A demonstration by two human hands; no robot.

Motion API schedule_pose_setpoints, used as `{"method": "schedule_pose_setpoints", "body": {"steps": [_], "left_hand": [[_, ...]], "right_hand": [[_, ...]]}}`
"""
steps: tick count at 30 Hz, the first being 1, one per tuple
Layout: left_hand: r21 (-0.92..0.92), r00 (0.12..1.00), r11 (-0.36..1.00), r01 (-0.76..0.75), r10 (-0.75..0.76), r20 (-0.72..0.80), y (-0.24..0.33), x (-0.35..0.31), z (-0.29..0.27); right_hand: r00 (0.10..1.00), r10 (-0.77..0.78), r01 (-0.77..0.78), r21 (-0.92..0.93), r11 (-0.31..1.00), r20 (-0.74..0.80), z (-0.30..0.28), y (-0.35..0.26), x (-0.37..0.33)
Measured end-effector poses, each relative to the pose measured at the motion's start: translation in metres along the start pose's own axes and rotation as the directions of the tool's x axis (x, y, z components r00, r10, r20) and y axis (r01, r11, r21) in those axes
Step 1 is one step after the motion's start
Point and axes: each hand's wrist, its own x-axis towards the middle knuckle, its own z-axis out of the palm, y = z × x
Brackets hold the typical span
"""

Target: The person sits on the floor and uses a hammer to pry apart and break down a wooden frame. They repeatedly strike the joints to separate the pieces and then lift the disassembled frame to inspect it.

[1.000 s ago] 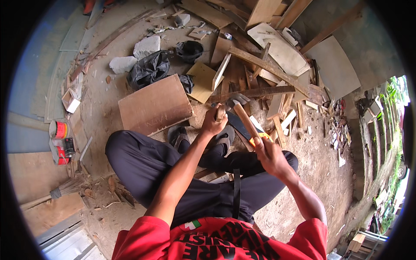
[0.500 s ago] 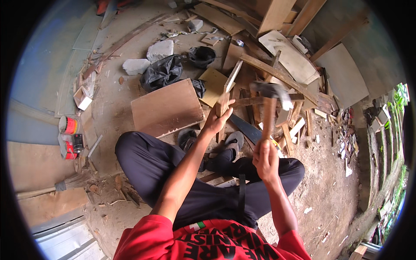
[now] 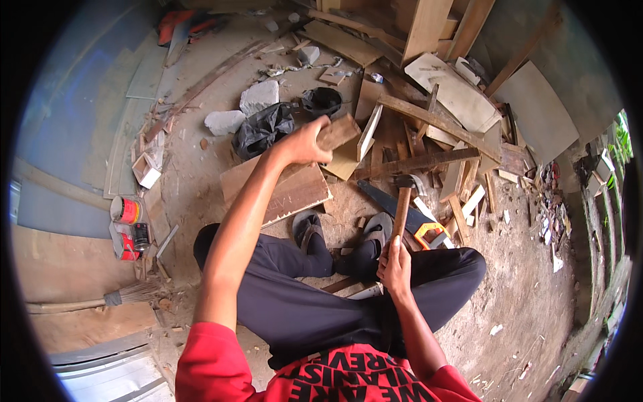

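My left hand [image 3: 307, 145] is closed round a short wooden block [image 3: 339, 132], held out over the far edge of a brown board [image 3: 295, 194]. In my right hand [image 3: 395, 265], close to my right knee, is a claw hammer [image 3: 402, 211] gripped by its wooden handle, its metal head pointing away from me. A handsaw [image 3: 392, 201] with an orange handle lies just beyond the hammer, partly covered by it. My sandalled feet [image 3: 311, 234] rest on the ground between my bent knees.
Scrap planks [image 3: 435, 124] pile up at the far right. Black plastic bags [image 3: 264, 127] and pale stone blocks [image 3: 260, 97] lie ahead. Red cans [image 3: 125, 210] and a stick broom [image 3: 130, 295] are on the left. Wood slats [image 3: 596, 234] edge the right side.
My left hand has moved forward and left with the wooden block, which has turned from upright to slanted. My right hand has lowered the hammer. The whole view has shifted slightly.
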Motion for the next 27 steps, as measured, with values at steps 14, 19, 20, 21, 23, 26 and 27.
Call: {"method": "schedule_pose_setpoints", "body": {"steps": [14, 19, 20, 21, 23, 26, 27], "left_hand": [[0.334, 0.999, 0.943, 0.016, -0.025, 0.023, -0.105, -0.077, 0.076], [0.385, 0.972, 0.922, 0.028, 0.065, -0.227, -0.111, -0.095, 0.092], [0.382, 0.953, 0.923, 0.043, 0.077, -0.294, -0.109, -0.093, 0.101], [0.388, 0.953, 0.918, 0.079, 0.045, -0.299, -0.107, -0.093, 0.109], [0.411, 0.900, 0.902, 0.128, 0.068, -0.430, -0.101, -0.097, 0.126], [0.396, 0.877, 0.914, 0.086, 0.119, -0.465, -0.105, -0.100, 0.127], [0.382, 0.878, 0.922, 0.058, 0.135, -0.460, -0.107, -0.101, 0.127]], "right_hand": [[0.997, -0.073, 0.082, -0.570, 0.817, 0.039, 0.014, 0.017, 0.024], [0.992, -0.078, 0.123, -0.696, 0.707, 0.096, 0.025, 0.011, 0.030], [0.990, -0.092, 0.138, -0.714, 0.687, 0.103, 0.029, 0.013, 0.032], [0.992, -0.078, 0.127, -0.640, 0.758, 0.103, 0.036, 0.012, 0.034], [0.993, -0.081, 0.120, -0.627, 0.769, 0.091, 0.046, 0.005, 0.038], [0.970, -0.187, 0.241, -0.569, 0.786, 0.153, 0.061, -0.004, 0.040], [0.954, -0.239, 0.299, -0.589, 0.751, 0.180, 0.062, -0.002, 0.038]]}}
